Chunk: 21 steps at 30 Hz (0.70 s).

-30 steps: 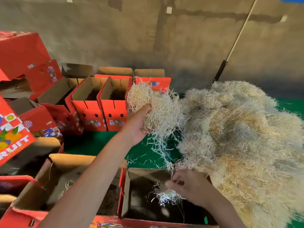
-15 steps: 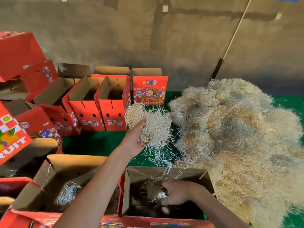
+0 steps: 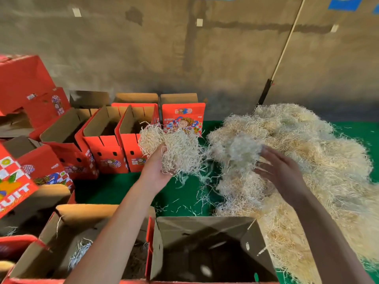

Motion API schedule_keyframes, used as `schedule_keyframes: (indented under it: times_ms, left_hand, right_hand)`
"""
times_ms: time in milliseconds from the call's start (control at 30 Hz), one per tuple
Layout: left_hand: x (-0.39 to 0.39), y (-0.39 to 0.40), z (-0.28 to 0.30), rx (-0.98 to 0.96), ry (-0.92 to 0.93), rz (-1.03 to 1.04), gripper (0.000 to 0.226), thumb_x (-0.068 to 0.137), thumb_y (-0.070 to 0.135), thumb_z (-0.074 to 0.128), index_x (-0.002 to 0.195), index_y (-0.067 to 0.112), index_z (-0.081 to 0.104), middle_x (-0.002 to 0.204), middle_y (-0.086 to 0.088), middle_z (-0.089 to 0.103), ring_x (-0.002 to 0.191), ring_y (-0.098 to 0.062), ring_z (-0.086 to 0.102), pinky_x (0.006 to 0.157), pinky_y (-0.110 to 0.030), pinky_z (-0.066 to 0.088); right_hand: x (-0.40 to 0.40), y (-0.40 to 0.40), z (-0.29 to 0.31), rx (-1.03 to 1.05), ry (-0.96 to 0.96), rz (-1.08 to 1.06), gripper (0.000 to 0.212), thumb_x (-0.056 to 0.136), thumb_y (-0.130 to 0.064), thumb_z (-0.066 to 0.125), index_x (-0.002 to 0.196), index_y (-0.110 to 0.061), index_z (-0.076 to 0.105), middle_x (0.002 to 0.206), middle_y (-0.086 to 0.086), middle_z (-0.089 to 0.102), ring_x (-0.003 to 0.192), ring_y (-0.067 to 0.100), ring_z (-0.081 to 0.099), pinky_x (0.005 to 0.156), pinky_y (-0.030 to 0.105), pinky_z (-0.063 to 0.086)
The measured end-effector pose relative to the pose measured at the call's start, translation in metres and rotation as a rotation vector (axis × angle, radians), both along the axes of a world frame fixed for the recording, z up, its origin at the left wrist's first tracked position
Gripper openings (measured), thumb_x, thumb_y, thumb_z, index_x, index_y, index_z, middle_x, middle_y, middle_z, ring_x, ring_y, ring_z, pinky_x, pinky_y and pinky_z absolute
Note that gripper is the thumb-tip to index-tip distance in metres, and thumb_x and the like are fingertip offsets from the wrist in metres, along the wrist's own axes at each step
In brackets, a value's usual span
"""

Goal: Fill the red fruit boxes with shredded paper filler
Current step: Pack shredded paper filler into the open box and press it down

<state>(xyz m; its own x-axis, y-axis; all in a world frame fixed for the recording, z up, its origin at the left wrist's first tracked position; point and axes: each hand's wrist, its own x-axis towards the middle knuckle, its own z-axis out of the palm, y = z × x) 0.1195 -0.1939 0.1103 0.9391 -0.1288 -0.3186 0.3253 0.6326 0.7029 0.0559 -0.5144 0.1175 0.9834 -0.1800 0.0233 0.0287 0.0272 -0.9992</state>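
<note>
My left hand point(image 3: 156, 169) grips a clump of pale shredded paper point(image 3: 176, 149) above the green surface, left of the big filler pile point(image 3: 303, 160). My right hand point(image 3: 281, 171) is blurred, fingers spread, against the pile's near left side, holding nothing that I can make out. Two open red fruit boxes sit at the bottom: the right one point(image 3: 205, 224) looks dark inside, the left one point(image 3: 86, 214) has some shreds at its bottom and is partly hidden by my left arm.
Several open red boxes point(image 3: 106, 148) stand in a row at the back left, and more are stacked at the far left point(image 3: 24, 83). A stick point(image 3: 285, 48) leans on the brown wall. Loose shreds lie on the green mat point(image 3: 184, 197).
My right hand has come up out of the near right box and moved onto the pile. My left hand with its clump has dropped lower and nearer.
</note>
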Motion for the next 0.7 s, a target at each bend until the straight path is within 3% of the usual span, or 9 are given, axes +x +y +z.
schedule_keyframes:
  times_ms: [100, 167, 267, 333, 400, 500, 567, 600, 700]
  left_hand:
    - [-0.004, 0.003, -0.003, -0.038, 0.025, 0.025, 0.027, 0.105, 0.028, 0.049, 0.125, 0.020, 0.064, 0.122, -0.008, 0.071, 0.110, -0.027, 0.070, 0.095, -0.043, 0.053]
    - [-0.010, -0.001, -0.005, -0.029, 0.057, 0.005, 0.023, 0.105, 0.027, 0.049, 0.117, 0.022, 0.068, 0.119, -0.008, 0.073, 0.103, -0.025, 0.072, 0.086, -0.041, 0.055]
    - [-0.017, -0.011, -0.007, -0.001, 0.121, 0.004, 0.024, 0.103, 0.025, 0.052, 0.123, 0.020, 0.064, 0.127, -0.010, 0.068, 0.111, -0.028, 0.068, 0.096, -0.044, 0.052]
    - [-0.020, -0.014, -0.008, -0.009, 0.147, 0.024, 0.034, 0.101, 0.024, 0.056, 0.134, 0.015, 0.056, 0.128, -0.010, 0.064, 0.115, -0.029, 0.064, 0.100, -0.044, 0.050]
    - [-0.026, -0.019, -0.006, -0.026, 0.131, -0.007, 0.031, 0.101, 0.022, 0.056, 0.130, 0.012, 0.058, 0.122, -0.012, 0.068, 0.110, -0.029, 0.068, 0.090, -0.042, 0.053]
    - [-0.039, -0.026, -0.005, 0.081, 0.045, -0.191, 0.043, 0.090, 0.019, 0.065, 0.131, 0.006, 0.059, 0.133, -0.016, 0.063, 0.120, -0.030, 0.064, 0.106, -0.049, 0.046]
    - [-0.045, -0.031, -0.012, 0.231, 0.028, -0.202, 0.080, 0.080, 0.023, 0.075, 0.148, 0.005, 0.038, 0.152, -0.015, 0.045, 0.139, -0.026, 0.046, 0.119, -0.049, 0.031]
    - [-0.046, -0.032, -0.018, 0.282, 0.022, -0.187, 0.093, 0.080, 0.024, 0.077, 0.155, 0.009, 0.023, 0.158, -0.012, 0.034, 0.145, -0.024, 0.035, 0.122, -0.048, 0.024]
    - [-0.051, -0.023, -0.029, 0.410, -0.008, -0.211, 0.123, 0.072, 0.033, 0.082, 0.159, 0.011, -0.002, 0.164, -0.010, 0.018, 0.149, -0.023, 0.024, 0.121, -0.045, 0.018]
  right_hand:
    - [0.003, -0.025, -0.012, 0.054, 0.127, -0.119, 0.075, 0.096, -0.044, 0.056, 0.158, -0.016, 0.024, 0.151, 0.021, 0.043, 0.109, 0.037, 0.067, 0.092, 0.051, 0.055]
    - [0.001, -0.018, -0.019, -0.220, 0.279, -0.111, 0.087, 0.089, -0.054, 0.054, 0.160, -0.020, 0.015, 0.152, 0.029, 0.038, 0.106, 0.043, 0.065, 0.088, 0.054, 0.055]
    - [-0.001, 0.016, -0.030, -0.805, 0.265, -0.070, 0.075, 0.094, -0.047, 0.059, 0.154, -0.012, 0.032, 0.138, 0.028, 0.055, 0.106, 0.037, 0.067, 0.095, 0.050, 0.053]
    - [-0.004, 0.041, -0.028, -0.914, 0.076, -0.123, 0.060, 0.097, -0.045, 0.059, 0.146, -0.013, 0.047, 0.130, 0.016, 0.065, 0.092, 0.022, 0.072, 0.081, 0.033, 0.055]
    - [-0.006, 0.067, -0.022, -0.685, -0.004, -0.018, 0.064, 0.093, -0.058, 0.057, 0.145, -0.022, 0.048, 0.134, 0.004, 0.063, 0.092, 0.012, 0.072, 0.074, 0.029, 0.059]
    - [-0.010, 0.107, -0.015, -0.092, 0.182, 0.261, 0.090, 0.077, -0.082, 0.060, 0.152, -0.042, 0.032, 0.151, -0.017, 0.039, 0.126, 0.015, 0.055, 0.091, 0.044, 0.058]
    - [-0.009, 0.120, -0.018, 0.005, 0.219, 0.265, 0.103, 0.071, -0.085, 0.063, 0.155, -0.043, 0.021, 0.152, -0.025, 0.034, 0.136, 0.010, 0.039, 0.109, 0.054, 0.041]
    - [-0.009, 0.123, -0.019, -0.010, 0.209, 0.230, 0.107, 0.068, -0.086, 0.065, 0.154, -0.044, 0.018, 0.148, -0.027, 0.037, 0.133, 0.006, 0.039, 0.112, 0.052, 0.036]
    - [-0.011, 0.121, -0.024, -0.006, 0.214, 0.164, 0.107, 0.060, -0.082, 0.075, 0.148, -0.041, 0.029, 0.137, -0.024, 0.049, 0.117, -0.004, 0.054, 0.101, 0.035, 0.039]
